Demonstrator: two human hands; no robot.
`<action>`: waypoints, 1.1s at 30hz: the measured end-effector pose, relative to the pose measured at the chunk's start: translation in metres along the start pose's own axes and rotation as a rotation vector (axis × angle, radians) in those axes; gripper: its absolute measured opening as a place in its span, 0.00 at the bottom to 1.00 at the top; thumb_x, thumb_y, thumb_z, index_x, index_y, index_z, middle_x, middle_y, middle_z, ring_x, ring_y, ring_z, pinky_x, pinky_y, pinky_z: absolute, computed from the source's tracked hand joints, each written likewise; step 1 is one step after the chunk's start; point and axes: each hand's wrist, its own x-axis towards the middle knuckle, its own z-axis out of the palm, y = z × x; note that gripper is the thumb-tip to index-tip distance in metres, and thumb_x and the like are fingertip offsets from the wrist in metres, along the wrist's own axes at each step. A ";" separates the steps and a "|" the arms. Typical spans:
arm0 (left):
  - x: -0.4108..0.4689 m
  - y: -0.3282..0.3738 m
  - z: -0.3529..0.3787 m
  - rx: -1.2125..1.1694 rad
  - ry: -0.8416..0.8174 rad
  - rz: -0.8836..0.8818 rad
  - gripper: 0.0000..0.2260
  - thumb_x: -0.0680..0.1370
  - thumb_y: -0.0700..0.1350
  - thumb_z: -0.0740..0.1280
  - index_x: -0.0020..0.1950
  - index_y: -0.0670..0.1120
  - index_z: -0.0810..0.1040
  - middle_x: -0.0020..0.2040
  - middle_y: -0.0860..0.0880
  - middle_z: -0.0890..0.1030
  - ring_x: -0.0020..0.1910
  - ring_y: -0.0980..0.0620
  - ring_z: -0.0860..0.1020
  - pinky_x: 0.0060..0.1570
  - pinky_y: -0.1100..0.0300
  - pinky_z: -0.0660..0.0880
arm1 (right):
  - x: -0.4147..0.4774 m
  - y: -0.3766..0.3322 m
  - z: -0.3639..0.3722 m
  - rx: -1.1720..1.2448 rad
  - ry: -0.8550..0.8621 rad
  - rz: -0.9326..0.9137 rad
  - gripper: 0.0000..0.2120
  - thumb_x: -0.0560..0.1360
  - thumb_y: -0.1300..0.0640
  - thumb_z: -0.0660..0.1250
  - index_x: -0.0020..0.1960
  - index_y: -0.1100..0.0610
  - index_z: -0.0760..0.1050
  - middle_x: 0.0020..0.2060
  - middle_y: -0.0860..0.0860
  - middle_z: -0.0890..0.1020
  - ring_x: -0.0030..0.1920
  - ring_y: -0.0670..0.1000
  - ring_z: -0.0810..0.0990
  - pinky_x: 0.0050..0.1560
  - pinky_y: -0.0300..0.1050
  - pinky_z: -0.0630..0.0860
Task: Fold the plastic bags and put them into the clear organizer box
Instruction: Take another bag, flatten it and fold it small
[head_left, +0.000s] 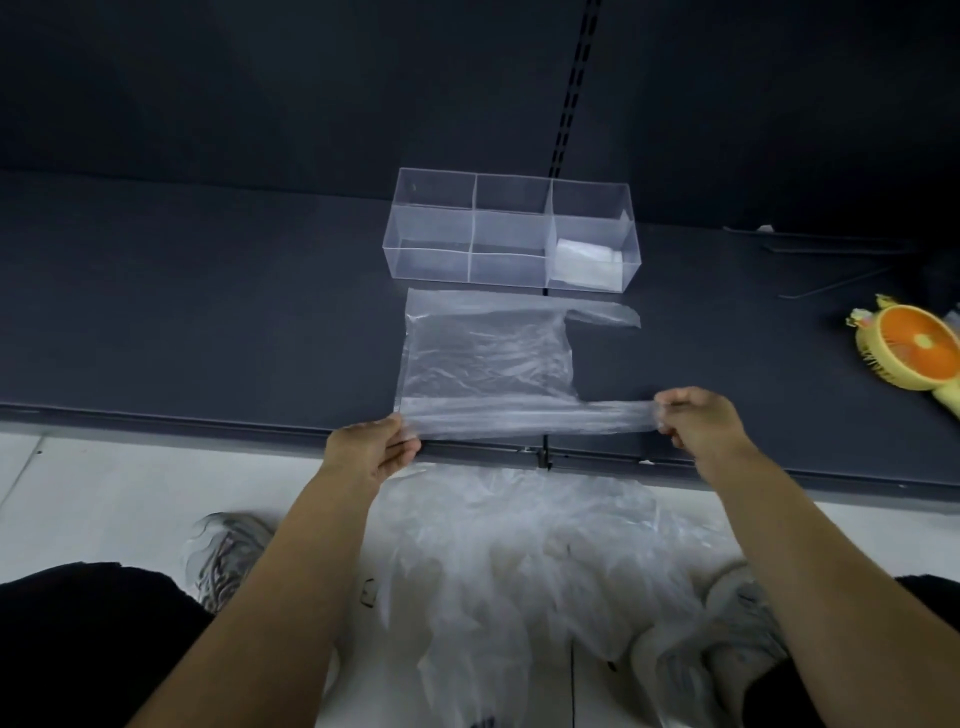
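- Fingers of the left hand (374, 447) are pinching the near left corner of the plastic bag (488, 358), while the right hand (696, 421) is gripping the end of the bag's near handle (613, 415) between thumb and curled fingers.
- Between the two grips the near edge is being drawn taut and is lifting slightly; the rest of the bag is lying flat on the dark shelf (208, 312), just in front of the clear organizer box (431, 228).
- Judging from this, the person is starting the first lengthwise fold, which means carrying the near strip over towards the far handle (605, 314).
- Doing it well is depending on both hands travelling together and level, so that the stretched edge is landing parallel to the far edge.
- Thin film is probably trapping air, so pressing flat along the crease is likely paying off.
- One folded bag (587, 260) is already sitting in the near right compartment; the other compartments are looking free.
- A loose pile of bags (519, 561) is waiting on the floor between the person's shoes, so the task seems to be at an early stage.
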 end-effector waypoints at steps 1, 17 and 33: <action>-0.002 -0.002 0.001 0.039 0.013 0.005 0.05 0.78 0.39 0.67 0.43 0.38 0.76 0.37 0.42 0.79 0.35 0.48 0.80 0.28 0.64 0.79 | 0.003 0.004 -0.003 -0.065 0.011 -0.014 0.08 0.75 0.69 0.61 0.46 0.61 0.78 0.33 0.57 0.78 0.31 0.50 0.73 0.30 0.39 0.72; 0.047 -0.018 0.047 1.668 0.098 0.953 0.28 0.83 0.52 0.48 0.78 0.44 0.40 0.79 0.47 0.40 0.77 0.50 0.39 0.74 0.50 0.38 | -0.073 -0.026 0.165 -0.722 -0.204 -0.919 0.25 0.83 0.51 0.51 0.77 0.57 0.54 0.78 0.54 0.53 0.78 0.52 0.48 0.77 0.50 0.42; 0.049 -0.022 0.026 1.667 -0.008 1.073 0.37 0.76 0.66 0.33 0.78 0.45 0.43 0.79 0.47 0.42 0.77 0.49 0.40 0.74 0.50 0.35 | 0.030 0.056 -0.004 -0.865 0.283 -0.358 0.29 0.82 0.47 0.50 0.78 0.59 0.50 0.77 0.59 0.50 0.77 0.57 0.47 0.75 0.58 0.43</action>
